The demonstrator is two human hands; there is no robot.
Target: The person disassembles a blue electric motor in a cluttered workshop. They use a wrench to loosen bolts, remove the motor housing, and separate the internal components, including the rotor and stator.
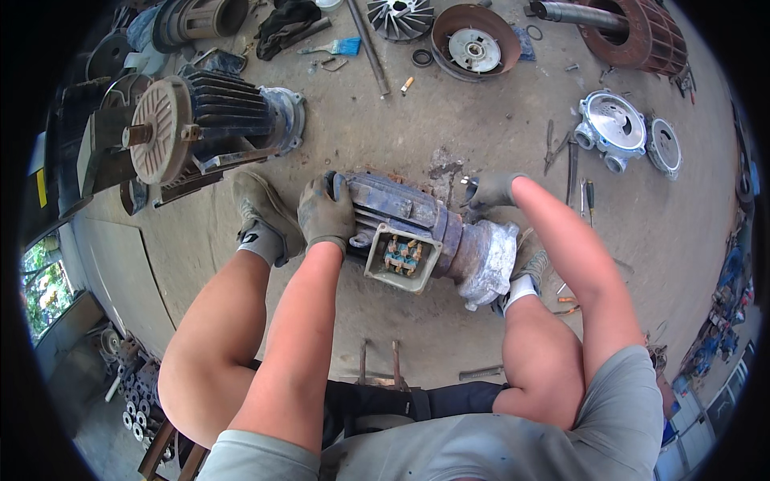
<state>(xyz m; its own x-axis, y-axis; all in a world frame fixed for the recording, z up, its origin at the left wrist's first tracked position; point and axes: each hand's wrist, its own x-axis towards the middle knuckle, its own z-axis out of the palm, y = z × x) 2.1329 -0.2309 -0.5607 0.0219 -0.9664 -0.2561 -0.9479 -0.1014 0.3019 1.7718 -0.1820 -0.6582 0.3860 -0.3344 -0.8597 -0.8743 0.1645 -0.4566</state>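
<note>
An old blue electric motor [395, 200] lies on its side on the floor between my feet. Its square terminal box [403, 258] is uncovered, showing copper-coloured terminals on a teal block. A silvery cast end housing [486, 260] sits at the motor's right end. My left hand [327, 210], in a dirty work glove, grips the motor's left end, fingers over the top. My right hand [489, 193], also gloved, is closed just beyond the motor's right part. A small shiny tip shows at its fingers; what it belongs to is hidden.
A larger finned motor [226, 116] stands at left. A blue-bristled brush [341, 46], a metal rod [367, 46], a fan wheel [399, 18] and a round brown cover [475, 50] lie ahead. Silvery pump housings [613, 124], pliers [553, 148] and a screwdriver [591, 196] are at right.
</note>
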